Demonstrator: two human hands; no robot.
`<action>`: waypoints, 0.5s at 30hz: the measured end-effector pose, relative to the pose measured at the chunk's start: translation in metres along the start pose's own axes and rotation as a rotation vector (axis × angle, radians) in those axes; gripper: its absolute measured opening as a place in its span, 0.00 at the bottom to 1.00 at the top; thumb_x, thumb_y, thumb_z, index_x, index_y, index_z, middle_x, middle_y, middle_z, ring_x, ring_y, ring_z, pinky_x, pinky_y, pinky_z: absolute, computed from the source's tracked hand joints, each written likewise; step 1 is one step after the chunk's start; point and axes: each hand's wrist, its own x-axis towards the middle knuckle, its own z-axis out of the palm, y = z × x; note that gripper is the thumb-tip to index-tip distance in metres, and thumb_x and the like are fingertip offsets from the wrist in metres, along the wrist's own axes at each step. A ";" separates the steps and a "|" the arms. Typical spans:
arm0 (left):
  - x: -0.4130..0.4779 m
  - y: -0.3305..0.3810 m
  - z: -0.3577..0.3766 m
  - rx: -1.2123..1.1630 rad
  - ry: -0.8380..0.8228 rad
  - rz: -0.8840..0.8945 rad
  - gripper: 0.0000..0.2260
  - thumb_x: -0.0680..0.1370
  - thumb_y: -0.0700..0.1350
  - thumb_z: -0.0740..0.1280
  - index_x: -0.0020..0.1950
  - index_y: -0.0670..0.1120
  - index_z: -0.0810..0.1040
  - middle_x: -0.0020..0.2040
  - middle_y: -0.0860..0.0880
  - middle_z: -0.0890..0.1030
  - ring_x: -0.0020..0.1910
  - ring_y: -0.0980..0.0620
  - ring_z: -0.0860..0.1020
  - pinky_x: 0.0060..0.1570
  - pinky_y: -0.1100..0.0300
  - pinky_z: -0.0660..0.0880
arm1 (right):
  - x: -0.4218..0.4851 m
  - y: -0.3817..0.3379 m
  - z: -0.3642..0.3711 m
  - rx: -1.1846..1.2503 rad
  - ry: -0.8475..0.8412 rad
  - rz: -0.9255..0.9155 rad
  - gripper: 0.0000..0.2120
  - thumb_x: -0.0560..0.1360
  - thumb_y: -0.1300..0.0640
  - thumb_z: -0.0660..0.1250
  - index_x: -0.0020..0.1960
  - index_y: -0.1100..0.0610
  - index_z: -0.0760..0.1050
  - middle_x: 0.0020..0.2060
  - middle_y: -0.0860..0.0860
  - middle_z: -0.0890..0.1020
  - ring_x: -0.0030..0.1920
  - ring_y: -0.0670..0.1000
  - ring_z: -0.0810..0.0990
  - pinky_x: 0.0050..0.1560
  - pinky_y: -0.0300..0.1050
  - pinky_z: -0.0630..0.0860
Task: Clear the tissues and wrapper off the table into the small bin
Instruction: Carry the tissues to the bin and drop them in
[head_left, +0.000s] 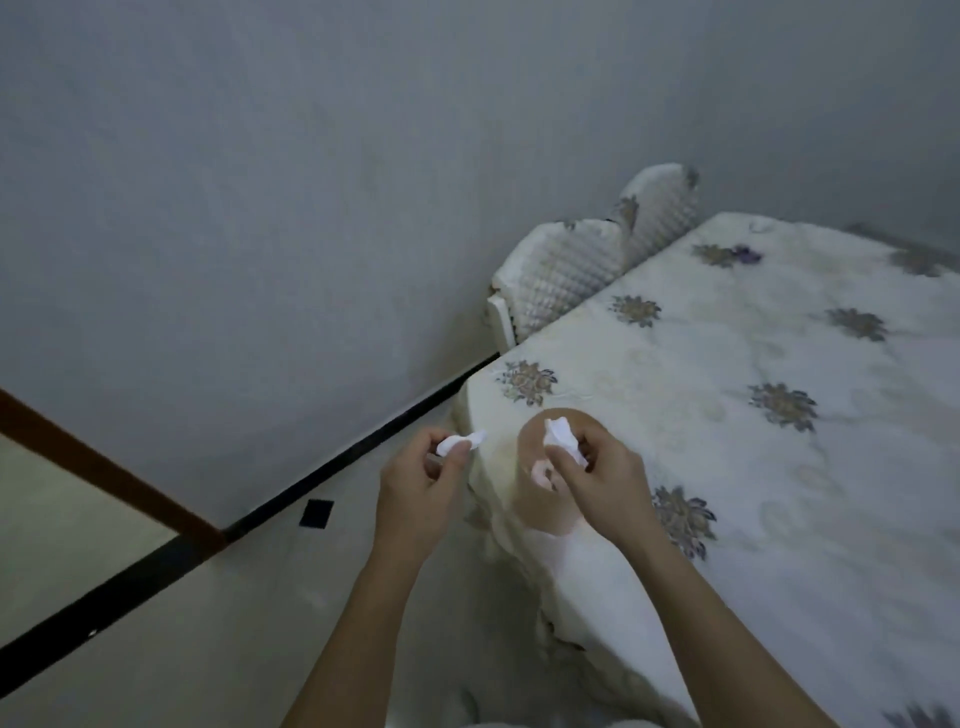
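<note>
My left hand (415, 488) pinches a small white tissue (460, 443) just off the near-left corner of the table (753, 493), above the floor. My right hand (602, 483) grips a crumpled white tissue (561, 436) directly over the small tan bin (535, 517). The bin stands at the table's corner, and my right hand partly hides it. Something pale pink shows inside its mouth. The table wears a white cloth with purple-grey flower prints. No wrapper is visible.
Two chairs with white quilted covers (571, 265) stand at the table's far-left side against the grey wall. A black skirting strip (363, 447) runs along the floor. A brown door frame (104, 467) lies at the left.
</note>
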 end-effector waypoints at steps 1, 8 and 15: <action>0.010 0.002 0.003 0.018 -0.038 0.045 0.07 0.78 0.52 0.68 0.40 0.55 0.76 0.27 0.55 0.71 0.26 0.57 0.67 0.27 0.64 0.64 | 0.001 0.000 -0.005 -0.032 0.032 0.007 0.06 0.76 0.47 0.67 0.45 0.49 0.77 0.34 0.47 0.80 0.35 0.45 0.77 0.34 0.41 0.71; 0.074 0.010 0.047 0.327 -0.231 0.409 0.05 0.78 0.52 0.68 0.44 0.53 0.75 0.33 0.56 0.73 0.30 0.58 0.72 0.33 0.60 0.70 | 0.017 0.002 -0.039 -0.289 0.200 0.069 0.08 0.78 0.44 0.62 0.49 0.48 0.73 0.34 0.45 0.78 0.35 0.48 0.76 0.34 0.48 0.73; 0.094 0.007 0.088 0.409 -0.332 0.539 0.07 0.77 0.53 0.68 0.48 0.50 0.76 0.40 0.55 0.77 0.36 0.53 0.73 0.36 0.51 0.75 | 0.040 -0.001 -0.039 -0.484 0.169 0.042 0.12 0.79 0.47 0.60 0.58 0.50 0.74 0.47 0.48 0.81 0.46 0.53 0.78 0.39 0.49 0.75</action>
